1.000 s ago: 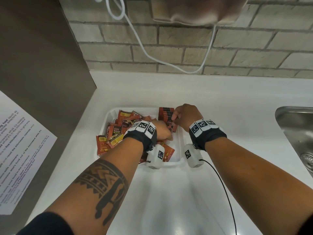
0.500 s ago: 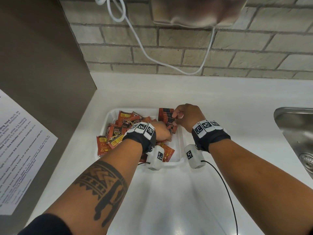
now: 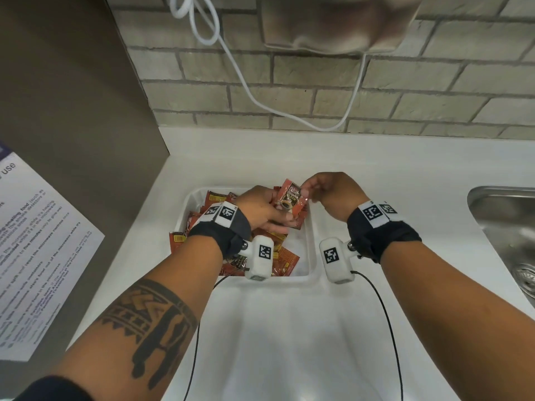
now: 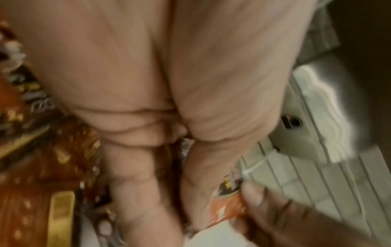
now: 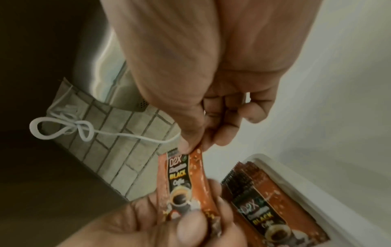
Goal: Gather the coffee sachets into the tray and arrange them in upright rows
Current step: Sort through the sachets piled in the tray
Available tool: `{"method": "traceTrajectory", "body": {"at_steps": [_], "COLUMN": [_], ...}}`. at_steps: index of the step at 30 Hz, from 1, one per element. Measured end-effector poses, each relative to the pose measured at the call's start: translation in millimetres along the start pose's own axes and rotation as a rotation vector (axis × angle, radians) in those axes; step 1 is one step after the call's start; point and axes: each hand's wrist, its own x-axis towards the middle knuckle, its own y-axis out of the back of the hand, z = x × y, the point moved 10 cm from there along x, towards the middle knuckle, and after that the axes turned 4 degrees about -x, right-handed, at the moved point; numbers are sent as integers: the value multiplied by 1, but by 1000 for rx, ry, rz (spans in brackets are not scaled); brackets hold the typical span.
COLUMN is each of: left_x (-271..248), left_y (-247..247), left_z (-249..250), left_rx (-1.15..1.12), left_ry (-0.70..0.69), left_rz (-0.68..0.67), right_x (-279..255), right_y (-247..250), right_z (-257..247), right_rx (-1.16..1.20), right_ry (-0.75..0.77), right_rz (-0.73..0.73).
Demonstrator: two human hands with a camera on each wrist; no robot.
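Note:
A red-brown coffee sachet (image 3: 291, 198) is held just above the white tray (image 3: 312, 256). My left hand (image 3: 276, 217) grips its lower end and my right hand (image 3: 307, 193) pinches its top edge. In the right wrist view, the right hand's (image 5: 190, 147) thumb and forefinger pinch the sachet (image 5: 182, 177), and the left hand (image 5: 186, 222) holds it from below. A short row of upright sachets (image 5: 249, 182) stands against the tray's right wall (image 5: 313, 198). Loose sachets (image 3: 215, 199) lie heaped in the tray's left part, and one sachet (image 3: 177, 241) hangs over the left rim. The left wrist view is blurred.
A steel sink (image 3: 503, 227) lies at the right of the white counter (image 3: 289, 328). A brick wall with a looped white cable (image 3: 246, 91) and a wall-mounted unit (image 3: 333, 21) stands behind. A brown panel with a printed notice (image 3: 37, 250) closes the left side.
Both hands were down in the tray by the upright row. They have since risen, and a single sachet is now held between them.

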Motion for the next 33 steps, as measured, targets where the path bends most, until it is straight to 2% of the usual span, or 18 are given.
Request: {"method": "traceTrajectory", "body": {"at_steps": [2,7,9,13,15,20,23,33], "left_x": [-2,-2,0,8,13,28,36,44], "left_y": [9,17,20,38,39,2,-13,-18], "left_z": [6,7,3,-6,-9,-25,-34,-36], "left_rx": [148,321,436,903,1062,1126,1183,1221], "left_ry": [-47,-57,-12,138,175,174,189,201], "left_rz": [92,168,182,241,236,27,-48,-80], "right_x": [0,-3,-4,-5,-4,4,8,17], "right_y": [6,4,1,-3,-9,-23,-30,-34], "right_z": [-7,-24,-25,-19,-14,-1,5,17], "right_rx": [-22,-99,-168,-277,-334,-350,-377,-305], "right_ry": [16,48,50,34,28,-17,-50,-100], "right_rz": [4,-20,-22,-17,-37,-59,-74,-78]}}
